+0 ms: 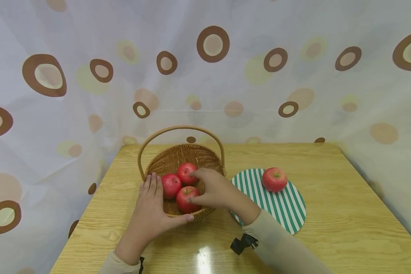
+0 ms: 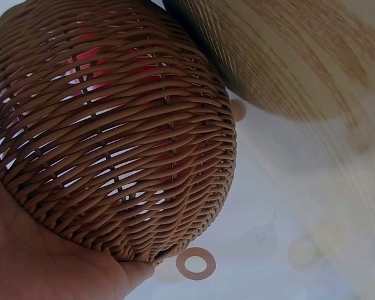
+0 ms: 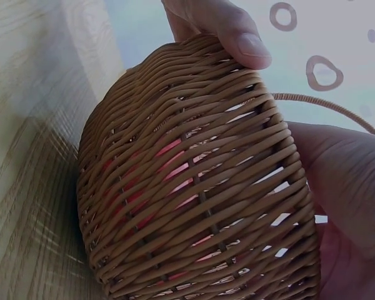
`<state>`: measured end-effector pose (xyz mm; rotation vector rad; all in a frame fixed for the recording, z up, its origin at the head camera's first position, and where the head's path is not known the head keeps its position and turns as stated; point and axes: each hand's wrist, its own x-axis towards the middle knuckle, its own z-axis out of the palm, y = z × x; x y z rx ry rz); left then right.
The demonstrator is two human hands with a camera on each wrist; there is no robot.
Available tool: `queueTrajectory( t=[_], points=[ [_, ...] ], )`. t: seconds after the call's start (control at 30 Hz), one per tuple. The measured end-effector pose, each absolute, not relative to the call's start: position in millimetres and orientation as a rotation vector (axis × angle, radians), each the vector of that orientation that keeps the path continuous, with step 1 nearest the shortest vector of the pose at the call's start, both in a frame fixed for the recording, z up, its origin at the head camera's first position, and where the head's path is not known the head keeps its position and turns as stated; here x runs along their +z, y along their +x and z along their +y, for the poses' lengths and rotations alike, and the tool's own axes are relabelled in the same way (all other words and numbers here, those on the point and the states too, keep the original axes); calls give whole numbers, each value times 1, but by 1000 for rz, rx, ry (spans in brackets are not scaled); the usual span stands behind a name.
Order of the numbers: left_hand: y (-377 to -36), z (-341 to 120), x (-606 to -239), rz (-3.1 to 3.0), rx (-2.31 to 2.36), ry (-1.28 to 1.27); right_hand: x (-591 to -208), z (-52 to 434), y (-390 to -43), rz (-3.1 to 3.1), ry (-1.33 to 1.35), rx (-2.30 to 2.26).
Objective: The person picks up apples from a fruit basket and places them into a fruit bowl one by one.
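Note:
A brown wicker basket (image 1: pixel 172 156) with an arched handle stands on the table and holds three red apples: a rear one (image 1: pixel 186 169), a left one (image 1: pixel 171 186) and a front one (image 1: pixel 185 203). My left hand (image 1: pixel 150 215) rests against the basket's left side, fingers straight at the rim and thumb stretched along the front. Over the basket's right edge reaches my right hand (image 1: pixel 216 188), thumb at the front apple and a finger by the rear apple, spread apart. Its other fingers are hidden. In both wrist views, red shows through the weave.
Right of the basket lies a round green-and-white striped mat (image 1: pixel 260 198) bearing another red apple (image 1: pixel 275 179). The wooden table (image 1: pixel 346 213) extends to the right. A patterned curtain (image 1: pixel 243 83) encloses the back and sides.

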<state>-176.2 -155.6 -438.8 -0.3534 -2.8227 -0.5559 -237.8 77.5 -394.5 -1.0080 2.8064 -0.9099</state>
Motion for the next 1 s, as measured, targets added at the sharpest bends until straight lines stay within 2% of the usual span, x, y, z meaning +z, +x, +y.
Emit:
queueTrajectory(
  t=[0.33, 1.0],
  points=[
    [-178, -156, -440, -2817, -536, -356, -396, 72, -244, 2793, -1077, -829],
    [-177, -156, -441, -2803, -520, -361, -398, 56, -252, 2795, -1000, -598]
  ],
)
